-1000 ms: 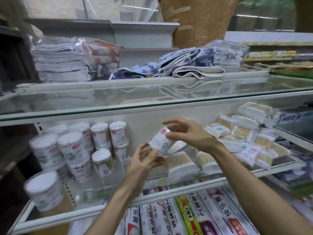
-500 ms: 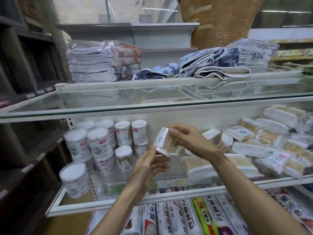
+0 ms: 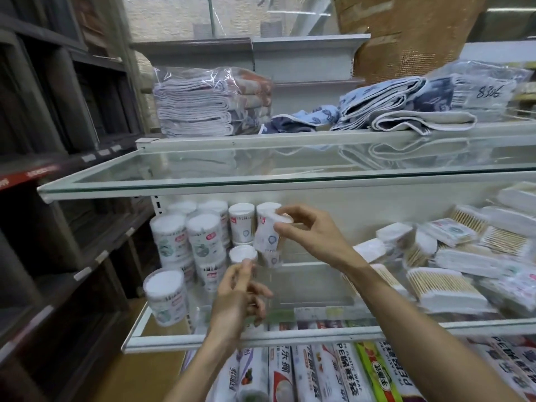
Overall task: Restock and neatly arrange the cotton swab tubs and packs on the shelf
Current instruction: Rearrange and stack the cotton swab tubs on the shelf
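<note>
My right hand (image 3: 311,233) pinches a small white cotton swab tub (image 3: 269,237) and holds it upright against the stacked tubs (image 3: 203,236) at the left of the glass shelf (image 3: 290,333). My left hand (image 3: 240,297) hovers just below it with fingers loosely curled and holds nothing. Another small tub (image 3: 242,254) stands right under the held one. One large tub (image 3: 165,297) stands alone at the shelf's front left. Flat packs of swabs (image 3: 443,288) lie piled on the right half.
A glass shelf (image 3: 261,181) hangs right above the hands and carries folded towels (image 3: 211,105). Rolls of plastic wrap (image 3: 319,372) fill the shelf below. Dark wooden shelving (image 3: 58,140) stands to the left. Bare glass shows between tubs and packs.
My right hand carried the small tub leftward and turned it upright next to the stacked tubs. My left hand let go of it and dropped lower. The view swung left.
</note>
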Action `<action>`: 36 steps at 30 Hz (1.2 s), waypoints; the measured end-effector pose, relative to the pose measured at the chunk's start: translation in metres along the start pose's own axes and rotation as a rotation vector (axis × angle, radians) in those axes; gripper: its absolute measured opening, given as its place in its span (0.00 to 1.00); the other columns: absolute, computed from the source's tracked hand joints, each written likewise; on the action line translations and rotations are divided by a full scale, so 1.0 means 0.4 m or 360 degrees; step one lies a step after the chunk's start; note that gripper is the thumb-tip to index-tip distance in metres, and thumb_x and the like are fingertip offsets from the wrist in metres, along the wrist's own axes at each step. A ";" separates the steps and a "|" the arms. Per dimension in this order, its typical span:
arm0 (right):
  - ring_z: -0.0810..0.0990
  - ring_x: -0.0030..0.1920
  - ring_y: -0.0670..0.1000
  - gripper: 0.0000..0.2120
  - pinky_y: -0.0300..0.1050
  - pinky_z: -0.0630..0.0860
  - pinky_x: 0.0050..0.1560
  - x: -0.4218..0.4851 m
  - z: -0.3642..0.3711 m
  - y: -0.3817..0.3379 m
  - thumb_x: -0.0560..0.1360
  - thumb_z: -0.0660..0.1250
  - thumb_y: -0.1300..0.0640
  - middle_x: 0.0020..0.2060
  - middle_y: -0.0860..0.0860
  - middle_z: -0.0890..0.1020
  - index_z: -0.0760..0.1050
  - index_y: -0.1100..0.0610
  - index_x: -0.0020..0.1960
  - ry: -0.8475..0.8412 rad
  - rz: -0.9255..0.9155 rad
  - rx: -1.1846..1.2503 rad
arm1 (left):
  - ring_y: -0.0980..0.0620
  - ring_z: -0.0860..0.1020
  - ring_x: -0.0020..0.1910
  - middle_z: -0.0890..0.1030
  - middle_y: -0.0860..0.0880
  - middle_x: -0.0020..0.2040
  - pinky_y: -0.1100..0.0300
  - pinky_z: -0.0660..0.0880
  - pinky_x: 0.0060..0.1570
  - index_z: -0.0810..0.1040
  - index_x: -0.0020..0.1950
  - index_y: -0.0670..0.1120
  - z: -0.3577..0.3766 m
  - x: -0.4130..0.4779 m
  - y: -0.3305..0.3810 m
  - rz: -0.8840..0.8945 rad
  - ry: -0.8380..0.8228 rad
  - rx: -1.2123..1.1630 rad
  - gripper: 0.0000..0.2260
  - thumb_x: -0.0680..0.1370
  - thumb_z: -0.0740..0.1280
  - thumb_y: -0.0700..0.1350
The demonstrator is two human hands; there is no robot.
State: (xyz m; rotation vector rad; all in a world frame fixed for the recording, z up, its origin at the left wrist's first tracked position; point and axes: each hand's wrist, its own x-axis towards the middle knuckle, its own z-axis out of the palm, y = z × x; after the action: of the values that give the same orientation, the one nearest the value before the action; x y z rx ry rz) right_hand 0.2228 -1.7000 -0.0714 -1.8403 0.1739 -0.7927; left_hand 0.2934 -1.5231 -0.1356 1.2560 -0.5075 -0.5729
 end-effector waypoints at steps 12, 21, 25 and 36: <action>0.80 0.51 0.50 0.11 0.36 0.76 0.51 0.065 0.166 0.012 0.74 0.73 0.57 0.55 0.52 0.81 0.82 0.57 0.56 0.0003 -0.0485 -0.0716 | 0.48 0.69 0.20 0.76 0.40 0.30 0.62 0.66 0.20 0.75 0.53 0.40 -0.099 -0.022 0.025 0.0215 -0.0066 -0.0005 0.15 0.80 0.60 0.51; 0.82 0.51 0.49 0.07 0.41 0.79 0.55 -0.004 0.101 0.002 0.76 0.73 0.56 0.53 0.51 0.83 0.81 0.54 0.54 0.0226 -0.0179 -0.0372 | 0.48 0.70 0.22 0.77 0.42 0.32 0.61 0.66 0.22 0.77 0.52 0.42 -0.044 -0.009 0.010 0.0230 -0.0217 -0.0011 0.13 0.81 0.60 0.50; 0.83 0.48 0.51 0.09 0.47 0.82 0.50 -0.075 0.017 0.013 0.78 0.70 0.56 0.47 0.53 0.85 0.82 0.59 0.56 0.0360 0.0091 -0.0135 | 0.51 0.73 0.24 0.79 0.46 0.35 0.61 0.68 0.20 0.78 0.49 0.44 0.016 0.013 -0.003 0.0227 -0.0227 0.0003 0.10 0.83 0.60 0.46; 0.83 0.41 0.45 0.05 0.38 0.81 0.43 -0.231 -0.164 0.005 0.79 0.68 0.59 0.42 0.51 0.84 0.81 0.58 0.54 0.0671 0.0305 -0.0128 | 0.50 0.75 0.33 0.79 0.49 0.39 0.55 0.70 0.30 0.78 0.48 0.45 0.184 0.028 -0.047 0.0135 -0.0488 -0.0050 0.08 0.83 0.62 0.46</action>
State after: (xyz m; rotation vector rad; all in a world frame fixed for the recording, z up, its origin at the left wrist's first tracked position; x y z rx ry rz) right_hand 0.1135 -1.7086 -0.1001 -1.6795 0.6500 -1.0407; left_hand 0.2522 -1.5881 -0.1357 1.1163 -0.8011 -0.7035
